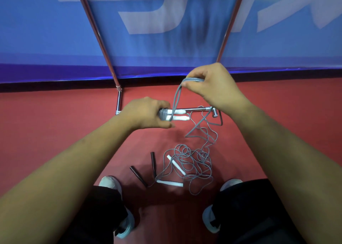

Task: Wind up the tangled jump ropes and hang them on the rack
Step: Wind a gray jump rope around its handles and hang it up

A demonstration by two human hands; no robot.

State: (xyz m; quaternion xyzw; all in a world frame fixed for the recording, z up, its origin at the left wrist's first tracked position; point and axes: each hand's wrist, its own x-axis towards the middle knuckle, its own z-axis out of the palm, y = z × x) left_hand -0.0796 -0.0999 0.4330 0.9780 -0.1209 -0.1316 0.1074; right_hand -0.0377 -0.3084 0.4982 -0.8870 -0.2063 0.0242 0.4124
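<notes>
Jump rope (175, 99) being wound between my two hands, above the tangle (192, 166)

At the far left I am watching the left post of the rack (96, 32) slanting down to the red floor (55, 125), in front of a blue banner (166, 45). Nearer my feet, two black handles (137, 175) are lying on the floor. My left hand (146, 112) is gripping a pair of white handles (182, 117) held side by side, fingers curling round the end where grey cord is sitting in tight turns (163, 114). From there two strands are rising to my right hand (212, 88), which is pinching a loop of the cord between thumb and fingertips, higher up and closer to the banner. Below it the cord is trailing past the rack's base bar (196, 109) into the tangle on the floor between my shoes (111, 183), where two more white handles are lying among the loops. The right post (231, 21) is slanting up beyond the right hand.
</notes>
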